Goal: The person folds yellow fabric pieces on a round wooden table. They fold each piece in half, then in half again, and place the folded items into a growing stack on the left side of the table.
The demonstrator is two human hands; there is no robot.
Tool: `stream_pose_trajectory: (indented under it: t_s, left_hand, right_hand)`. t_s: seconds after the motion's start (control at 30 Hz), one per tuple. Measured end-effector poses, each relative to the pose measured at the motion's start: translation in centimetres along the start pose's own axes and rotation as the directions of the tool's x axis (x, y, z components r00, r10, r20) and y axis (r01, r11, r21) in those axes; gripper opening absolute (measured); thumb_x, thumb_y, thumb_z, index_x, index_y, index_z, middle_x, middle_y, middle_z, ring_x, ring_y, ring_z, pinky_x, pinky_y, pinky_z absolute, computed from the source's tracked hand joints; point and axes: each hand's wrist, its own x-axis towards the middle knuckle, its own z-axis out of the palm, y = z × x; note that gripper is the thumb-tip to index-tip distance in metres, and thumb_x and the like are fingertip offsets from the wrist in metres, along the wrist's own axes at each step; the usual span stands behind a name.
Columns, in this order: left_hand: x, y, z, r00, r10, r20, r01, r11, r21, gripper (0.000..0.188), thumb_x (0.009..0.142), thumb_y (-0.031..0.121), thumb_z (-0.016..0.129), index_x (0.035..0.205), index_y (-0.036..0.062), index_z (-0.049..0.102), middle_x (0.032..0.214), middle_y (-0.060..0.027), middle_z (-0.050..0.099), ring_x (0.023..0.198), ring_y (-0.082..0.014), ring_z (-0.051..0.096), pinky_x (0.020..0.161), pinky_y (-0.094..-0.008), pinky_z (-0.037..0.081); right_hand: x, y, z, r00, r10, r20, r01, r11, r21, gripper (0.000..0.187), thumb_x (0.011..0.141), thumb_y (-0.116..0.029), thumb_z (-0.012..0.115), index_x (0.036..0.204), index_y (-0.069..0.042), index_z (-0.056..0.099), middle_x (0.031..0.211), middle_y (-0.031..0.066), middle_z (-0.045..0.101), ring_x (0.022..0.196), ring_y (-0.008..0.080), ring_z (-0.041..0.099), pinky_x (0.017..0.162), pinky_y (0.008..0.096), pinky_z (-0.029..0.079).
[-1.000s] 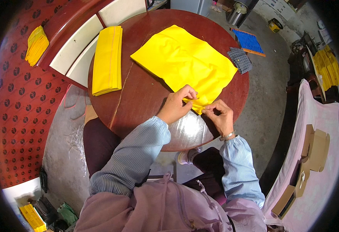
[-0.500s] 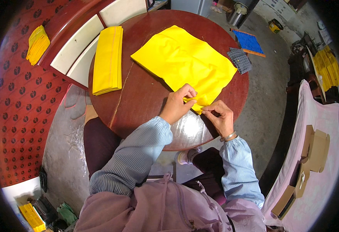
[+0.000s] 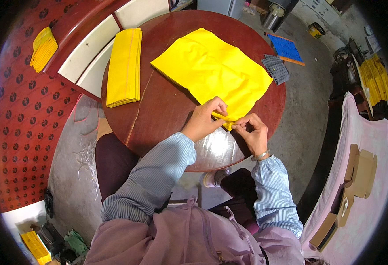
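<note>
Apparently for control, the right hand (image 3: 256, 136) pinches the cloth (image 3: 214, 66) near the table's (image 3: 158, 117) front edge. The left hand's (image 3: 201, 120) fingers half-curl there, grip unclear.

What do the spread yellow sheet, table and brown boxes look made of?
Yellow sheet: probably thin fabric, matte; soft wrinkles, though plastic isn't ruled out.
Table: likely wood or wood-look board, glossy dark-red finish; bright glare by the near edge.
Brown boxes: apparently cardboard, matte; thin folded flaps.
</note>
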Motion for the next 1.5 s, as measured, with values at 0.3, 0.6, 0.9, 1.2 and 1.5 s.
stream_pose_trajectory:
  t_s: [0.3, 0.6, 0.9, 1.2, 1.5]
  left_hand:
    - [0.2, -0.1, 0.9, 0.992, -0.077, -0.101, 0.073, 0.996, -0.041, 0.024, 0.095, 0.001, 0.076, 0.111, 0.0053, 0.058, 0.119, -0.0132, 0.078, 0.111, -0.025, 0.076, 0.097, -0.035, 0.06]
    - [0.2, -0.8, -0.3, 1.0, 0.012, 0.001, -0.012, 0.998, -0.055, 0.026, 0.093, -0.002, 0.075, 0.113, 0.0058, 0.059, 0.124, -0.0137, 0.075, 0.121, -0.0258, 0.073, 0.1, -0.0348, 0.058]
    - [0.1, -0.1, 0.5, 0.998, -0.026, -0.055, 0.026, 1.0, -0.005, 0.029, 0.091, -0.001, 0.076, 0.112, 0.0077, 0.059, 0.123, -0.0131, 0.077, 0.117, -0.0259, 0.075, 0.095, -0.035, 0.06]
    - [0.3, -0.6, 0.6, 0.996, -0.007, -0.091, 0.005, 1.0, -0.019, 0.023, 0.095, 0.002, 0.076, 0.11, 0.0061, 0.058, 0.119, -0.0135, 0.077, 0.113, -0.0258, 0.076, 0.095, -0.0346, 0.06]
    - [0.1, -0.5, -0.6, 0.999, 0.033, 0.026, -0.032, 0.999, -0.022, 0.026, 0.093, -0.001, 0.075, 0.112, 0.0075, 0.059, 0.128, -0.0136, 0.074, 0.121, -0.0275, 0.073, 0.099, -0.0342, 0.059]
  right_hand:
    - [0.1, -0.2, -0.1, 0.977, -0.213, -0.009, 0.212, 0.975, -0.07, 0.013, 0.086, -0.003, 0.087, 0.098, -0.004, 0.083, 0.089, 0.0043, 0.07, 0.078, 0.0104, 0.064, 0.072, 0.0272, 0.054]
    - [0.1, 0.5, 0.0, 1.0, -0.007, -0.003, 0.007, 1.0, 0.019, 0.016, 0.084, -0.005, 0.09, 0.098, -0.001, 0.082, 0.087, 0.0022, 0.069, 0.076, 0.0092, 0.061, 0.069, 0.0253, 0.051]
    - [0.1, 0.2, 0.0, 0.998, -0.061, -0.005, 0.061, 0.998, 0.002, 0.019, 0.086, -0.002, 0.088, 0.102, -0.003, 0.08, 0.087, 0.0016, 0.067, 0.075, 0.0093, 0.06, 0.069, 0.0252, 0.051]
    - [0.2, -0.1, -0.3, 0.983, -0.183, 0.022, 0.184, 0.981, -0.063, 0.015, 0.086, -0.002, 0.087, 0.1, -0.001, 0.081, 0.088, 0.003, 0.07, 0.08, 0.0106, 0.065, 0.071, 0.0266, 0.054]
    - [0.2, 0.3, 0.0, 1.0, 0.001, 0.013, -0.001, 1.0, 0.028, 0.016, 0.085, -0.004, 0.089, 0.098, -0.002, 0.082, 0.087, 0.0009, 0.068, 0.074, 0.009, 0.058, 0.07, 0.0247, 0.05]
